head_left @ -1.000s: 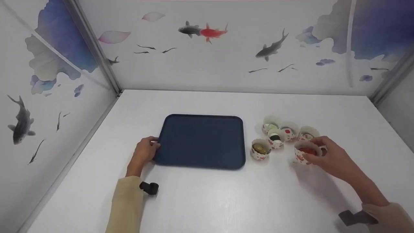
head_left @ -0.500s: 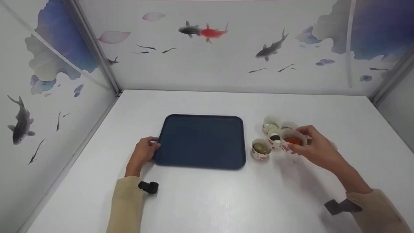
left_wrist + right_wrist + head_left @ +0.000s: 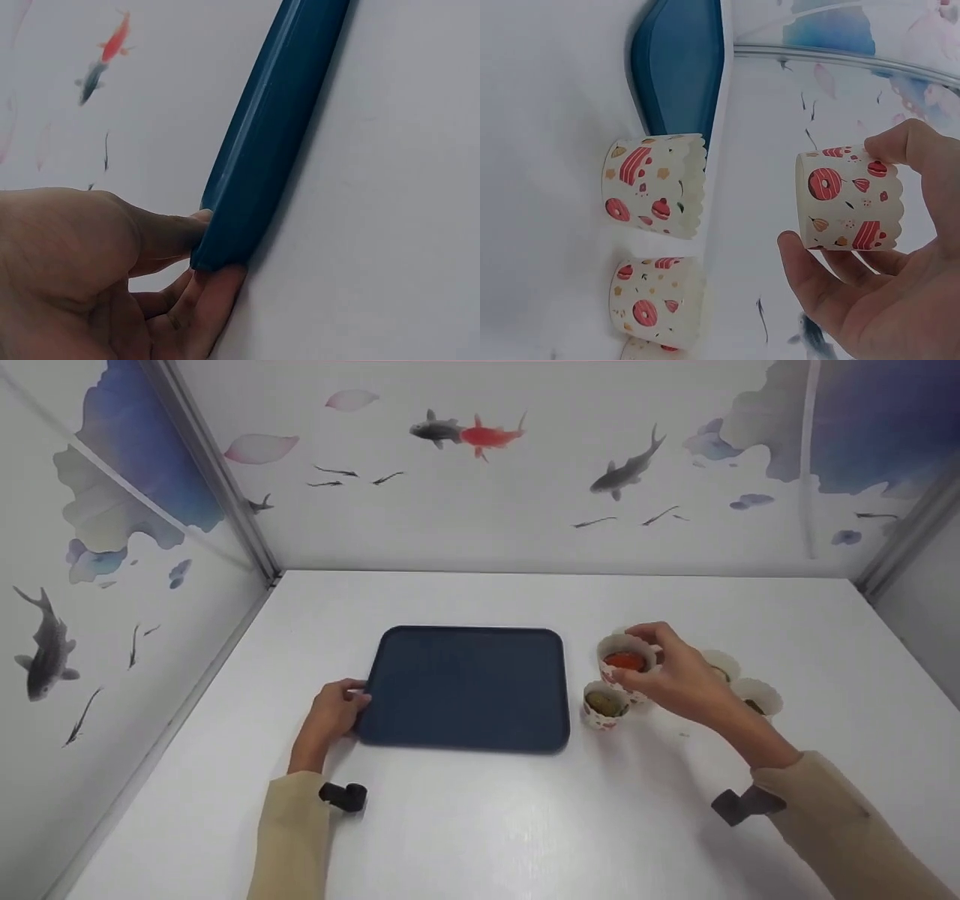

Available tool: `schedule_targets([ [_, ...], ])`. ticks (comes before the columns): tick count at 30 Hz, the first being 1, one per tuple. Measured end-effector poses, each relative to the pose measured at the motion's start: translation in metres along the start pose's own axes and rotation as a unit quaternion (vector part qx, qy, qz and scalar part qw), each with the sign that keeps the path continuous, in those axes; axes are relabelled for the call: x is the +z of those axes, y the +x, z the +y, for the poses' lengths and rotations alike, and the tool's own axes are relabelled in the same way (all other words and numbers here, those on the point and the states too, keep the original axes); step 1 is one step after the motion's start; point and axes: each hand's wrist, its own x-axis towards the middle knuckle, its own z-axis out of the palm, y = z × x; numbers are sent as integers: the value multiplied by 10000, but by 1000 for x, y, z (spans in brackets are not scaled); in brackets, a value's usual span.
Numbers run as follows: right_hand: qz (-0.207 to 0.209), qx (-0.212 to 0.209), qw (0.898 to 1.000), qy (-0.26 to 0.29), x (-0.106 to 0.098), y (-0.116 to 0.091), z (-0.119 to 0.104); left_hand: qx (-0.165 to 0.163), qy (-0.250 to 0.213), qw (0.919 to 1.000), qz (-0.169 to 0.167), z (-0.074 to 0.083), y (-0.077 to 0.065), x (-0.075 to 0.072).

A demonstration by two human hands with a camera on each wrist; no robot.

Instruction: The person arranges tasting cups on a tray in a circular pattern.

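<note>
At the tray's left edge, my left hand pinches the rim of the dark blue tray. In the left wrist view the thumb lies over the rim and fingers reach beneath it. My right hand holds a scalloped paper baking cup with something red inside, raised above the table right of the tray. The right wrist view shows this cup from the side, printed with doughnuts and cake slices, between thumb and fingers. Directly in front stands a cup with yellow-green contents.
Two more paper cups stand beyond my right forearm, one at the back and one nearer. Other cups are partly hidden behind the raised cup and hand. Fish-printed walls enclose the white table.
My right hand has carried the cup with red contents leftward and away from me, over the other cups towards the tray. My left hand and the tray stay put.
</note>
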Motion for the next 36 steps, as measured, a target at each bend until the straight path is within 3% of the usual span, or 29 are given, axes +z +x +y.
schedule_targets([
  [10, -262, -152, 9995, 68, 12, 24, -16, 109, 144, 9998, 27, 8, 2, -1],
  [19, -363, -222, 9975, 556, 32, 49, -28, 102, 150, 9998, 31, 2, 2, -3],
  [24, -639, -252, 9925, 1008, 42, 62, -36, 105, 125, 9999, 48, 0, 2, -2],
  [36, -831, -172, 9834, 1604, 77, 84, -50, 41, 73, 9999, 74, 0, 1, 0],
])
